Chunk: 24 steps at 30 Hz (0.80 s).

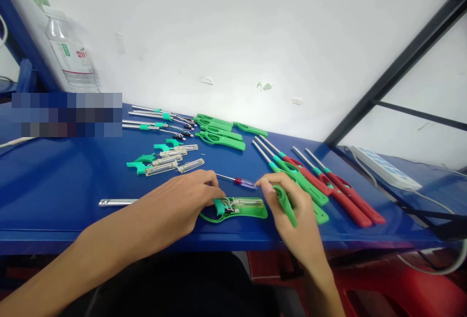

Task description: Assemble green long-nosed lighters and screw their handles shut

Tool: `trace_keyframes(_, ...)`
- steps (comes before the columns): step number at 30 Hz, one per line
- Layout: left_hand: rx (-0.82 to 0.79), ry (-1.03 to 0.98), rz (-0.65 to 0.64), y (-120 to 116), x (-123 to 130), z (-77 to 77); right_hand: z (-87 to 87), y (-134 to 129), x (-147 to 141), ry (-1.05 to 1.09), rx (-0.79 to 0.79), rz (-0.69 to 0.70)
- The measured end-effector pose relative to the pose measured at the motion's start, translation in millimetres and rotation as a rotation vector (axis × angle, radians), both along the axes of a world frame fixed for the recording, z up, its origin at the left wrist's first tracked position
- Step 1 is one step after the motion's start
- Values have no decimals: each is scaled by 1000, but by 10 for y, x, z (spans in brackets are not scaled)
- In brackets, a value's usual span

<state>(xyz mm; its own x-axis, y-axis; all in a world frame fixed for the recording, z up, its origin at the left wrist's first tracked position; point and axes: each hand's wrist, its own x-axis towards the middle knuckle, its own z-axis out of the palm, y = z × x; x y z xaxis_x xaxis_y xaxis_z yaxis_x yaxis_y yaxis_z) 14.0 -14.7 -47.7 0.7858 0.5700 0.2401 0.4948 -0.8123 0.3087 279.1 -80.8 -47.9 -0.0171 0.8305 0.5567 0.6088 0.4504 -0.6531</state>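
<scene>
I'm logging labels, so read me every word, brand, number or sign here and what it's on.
Nothing reads with certainty.
Clear plastic bottle, pale label: red characters and a green mark, too blurred to read.
Green plastic lighter shell: no legible text.

Metal tube (pixel 118 202): right end hidden beneath left hand (pixel 189 195). Green half-shell (pixel 251 213): left portion partly covered by the same hand. Green piece (pixel 286 205): partly concealed by right hand (pixel 297 210). Screwdriver (pixel 245 183): tip possibly behind left hand. Bottle (pixel 73 59): base masked by pixelated block (pixel 66 114). Pale sliver (pixel 203 154) on counter (pixel 80 181): too small to identify. Red plastic seat (pixel 419 285): cut off by bottom edge. White cable (pixel 434 273): cut off by right edge.
</scene>
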Motion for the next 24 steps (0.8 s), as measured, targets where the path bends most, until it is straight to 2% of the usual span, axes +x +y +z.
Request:
trace_keyframes(8, 110, -30, -2, -8, -39, -103, 32, 9, -37, 1, -7, 20)
trace_keyframes(17, 148, 15, -27, -94, 23, 60, 14, -12, -18, -1, -36, 53)
trace_keyframes(20, 157, 27, -18, -118, 26, 74, 22, -11, -32, -33, -43, 121)
trace_keyframes(24, 139, 67, 2, -150, 18, 81, 24, -20, -60, -181, -54, 217)
